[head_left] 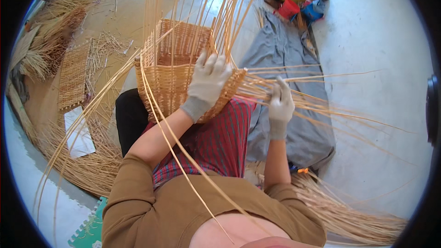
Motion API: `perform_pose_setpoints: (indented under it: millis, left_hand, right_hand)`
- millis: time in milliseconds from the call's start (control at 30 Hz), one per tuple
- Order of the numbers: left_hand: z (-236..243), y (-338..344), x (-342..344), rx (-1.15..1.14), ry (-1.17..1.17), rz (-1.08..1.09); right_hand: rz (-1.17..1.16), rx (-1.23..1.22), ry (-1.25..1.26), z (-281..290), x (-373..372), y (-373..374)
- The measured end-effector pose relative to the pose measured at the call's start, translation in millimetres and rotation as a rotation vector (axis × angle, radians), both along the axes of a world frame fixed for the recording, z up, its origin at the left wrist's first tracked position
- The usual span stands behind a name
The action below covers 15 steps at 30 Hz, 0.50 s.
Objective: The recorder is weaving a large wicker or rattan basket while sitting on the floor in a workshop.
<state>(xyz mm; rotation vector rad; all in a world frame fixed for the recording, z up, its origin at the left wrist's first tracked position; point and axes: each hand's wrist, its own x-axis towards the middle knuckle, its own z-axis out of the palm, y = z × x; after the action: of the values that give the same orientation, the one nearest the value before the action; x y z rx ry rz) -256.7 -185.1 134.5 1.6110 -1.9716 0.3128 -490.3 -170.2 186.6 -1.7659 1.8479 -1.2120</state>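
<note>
In front of the lap (204, 149) is the basket (165, 87). The gloved left hand (208, 81) lies on it, and the right hand (281, 106) is at the strands (317, 104); for both, I cannot tell if they grip. Farther away is a red container (288, 9).

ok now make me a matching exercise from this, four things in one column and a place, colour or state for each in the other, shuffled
Column one
1. basket
2. left hand
3. cloth
4. foam mat

Column two
A. green, at the lower left of the picture
B. grey, on the floor to the person's right
C. over the lap
D. gloved, at the basket

Right pairs: 1-C, 2-D, 3-B, 4-A
</note>
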Motion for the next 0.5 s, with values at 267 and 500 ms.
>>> perform_pose_setpoints:
  millis: [267, 500]
  left_hand:
    - [-14, -33, -7, 0.204, 0.019, -0.117]
    - [-34, 68, 77, -0.034, 0.202, -0.225]
  right_hand:
    - [0.228, 0.168, 0.850, -49, 29, -82]
    - [0.310, -0.520, 0.361, -6, 92, -14]
